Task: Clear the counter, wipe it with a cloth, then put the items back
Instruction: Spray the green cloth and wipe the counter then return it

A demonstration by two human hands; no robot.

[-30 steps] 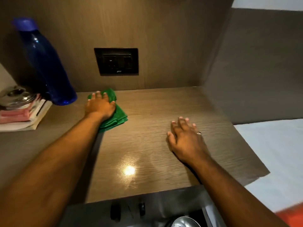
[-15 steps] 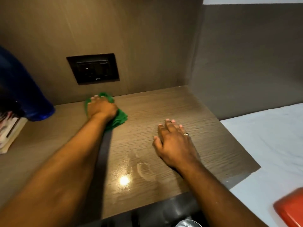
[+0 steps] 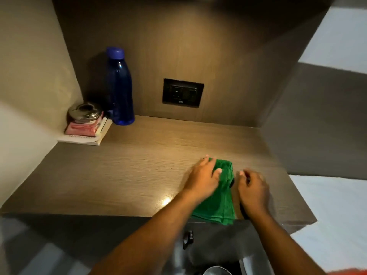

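A folded green cloth (image 3: 220,203) lies near the front edge of the wooden counter (image 3: 129,171), right of centre. My left hand (image 3: 204,178) presses flat on the cloth's left far part, fingers spread. My right hand (image 3: 253,190) hovers just right of the cloth with fingers curled, blurred by motion, holding nothing I can see. At the back left a blue bottle (image 3: 120,88) stands upright. Beside it, in the corner, a steel lidded tin (image 3: 85,113) sits on a stack of books (image 3: 87,132).
A black socket plate (image 3: 182,92) is set in the back wall. Brown panels close the counter at left and right. Below the front edge is a dark drawer front with a knob (image 3: 187,236). A white surface (image 3: 333,211) lies to the right.
My left hand dragged the green cloth from the back wall to the front right of the counter. My right hand lifted off the surface and now curls beside the cloth. The view swung left.
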